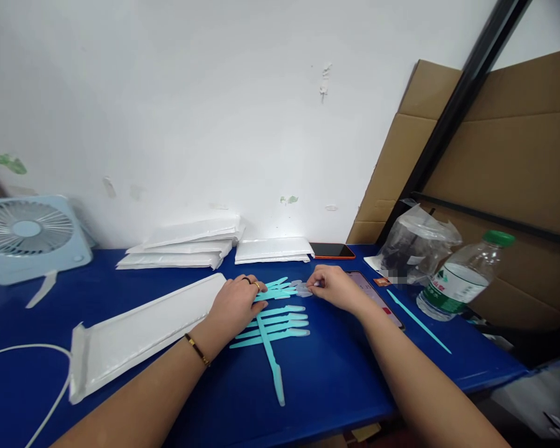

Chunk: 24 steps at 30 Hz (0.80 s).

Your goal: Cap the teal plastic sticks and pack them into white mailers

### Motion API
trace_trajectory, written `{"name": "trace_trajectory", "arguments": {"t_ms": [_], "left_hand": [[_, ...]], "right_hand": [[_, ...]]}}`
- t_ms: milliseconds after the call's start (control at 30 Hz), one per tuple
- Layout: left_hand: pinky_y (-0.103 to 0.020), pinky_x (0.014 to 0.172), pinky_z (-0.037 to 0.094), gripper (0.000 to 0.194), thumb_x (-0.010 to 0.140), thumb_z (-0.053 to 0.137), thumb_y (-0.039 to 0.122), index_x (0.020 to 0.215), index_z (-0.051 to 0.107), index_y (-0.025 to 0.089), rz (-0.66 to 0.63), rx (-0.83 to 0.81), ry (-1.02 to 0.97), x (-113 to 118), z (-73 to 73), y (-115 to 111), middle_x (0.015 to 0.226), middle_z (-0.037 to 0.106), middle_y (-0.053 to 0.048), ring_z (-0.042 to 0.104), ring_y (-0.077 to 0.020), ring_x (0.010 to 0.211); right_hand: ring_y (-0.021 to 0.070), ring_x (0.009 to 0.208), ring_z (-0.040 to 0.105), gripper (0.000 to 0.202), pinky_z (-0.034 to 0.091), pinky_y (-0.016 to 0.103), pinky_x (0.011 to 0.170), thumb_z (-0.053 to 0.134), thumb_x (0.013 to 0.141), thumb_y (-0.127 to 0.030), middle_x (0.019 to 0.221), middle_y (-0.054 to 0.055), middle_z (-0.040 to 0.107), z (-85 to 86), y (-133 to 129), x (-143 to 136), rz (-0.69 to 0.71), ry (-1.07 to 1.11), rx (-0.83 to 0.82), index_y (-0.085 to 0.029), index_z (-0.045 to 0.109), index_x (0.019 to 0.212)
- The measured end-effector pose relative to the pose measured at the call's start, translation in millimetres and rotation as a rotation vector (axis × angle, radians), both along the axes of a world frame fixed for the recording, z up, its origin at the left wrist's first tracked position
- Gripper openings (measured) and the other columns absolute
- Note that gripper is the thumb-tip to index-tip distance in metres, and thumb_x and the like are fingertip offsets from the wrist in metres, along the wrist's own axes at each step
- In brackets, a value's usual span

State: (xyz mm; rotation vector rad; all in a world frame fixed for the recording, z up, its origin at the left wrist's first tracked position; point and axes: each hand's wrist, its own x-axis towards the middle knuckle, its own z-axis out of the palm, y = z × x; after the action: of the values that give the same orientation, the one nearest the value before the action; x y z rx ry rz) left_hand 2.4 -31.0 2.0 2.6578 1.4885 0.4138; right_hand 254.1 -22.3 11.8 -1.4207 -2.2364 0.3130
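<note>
My left hand [236, 306], with rings and a bracelet, is closed over the handle ends of a bunch of teal eyebrow razors [280, 289]. Below it, several more razors with clear blade covers [293, 325] lie side by side on the blue table. One razor [269, 354] crosses over them, its covered end pointing towards me. My right hand [335, 287] has thumb and forefinger pinched on a small clear plastic cap at the right of the bunch. Loose clear caps [301, 289] lie between the two hands.
A white padded mailer [144, 333] lies at the left, with stacked mailers [182, 246] against the wall. A phone [376, 298] lies under my right forearm. A water bottle [464, 280], a plastic bag [417, 242] and a single razor [419, 321] are right. A fan [30, 236] stands far left.
</note>
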Motion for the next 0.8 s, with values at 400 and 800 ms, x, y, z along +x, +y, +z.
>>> {"name": "trace_trajectory", "arguments": {"t_ms": [400,800], "left_hand": [[-0.028,0.066,0.035,0.016,0.077,0.053,0.031,0.07,0.064,0.022,-0.01,-0.072,-0.008,-1.6,2.0,-0.1,0.076,0.066,-0.001,0.056,-0.0183,0.077],[-0.028,0.07,0.038,0.016,0.076,0.058,0.037,0.079,0.067,0.024,-0.109,-0.121,-0.053,4.0,-0.5,-2.9,0.084,0.065,-0.001,0.056,-0.0187,0.083]], "right_hand": [[0.0143,0.066,0.059,0.011,0.04,0.022,0.057,0.069,0.065,-0.029,0.074,0.001,0.068,-3.2,1.2,3.0,0.058,-0.01,-0.2,-0.019,0.07,0.068],[0.013,0.063,0.056,0.015,0.039,0.022,0.057,0.067,0.069,-0.034,0.07,0.001,0.064,-9.2,1.4,-4.1,0.212,0.071,-0.214,-0.02,0.073,0.072]]}}
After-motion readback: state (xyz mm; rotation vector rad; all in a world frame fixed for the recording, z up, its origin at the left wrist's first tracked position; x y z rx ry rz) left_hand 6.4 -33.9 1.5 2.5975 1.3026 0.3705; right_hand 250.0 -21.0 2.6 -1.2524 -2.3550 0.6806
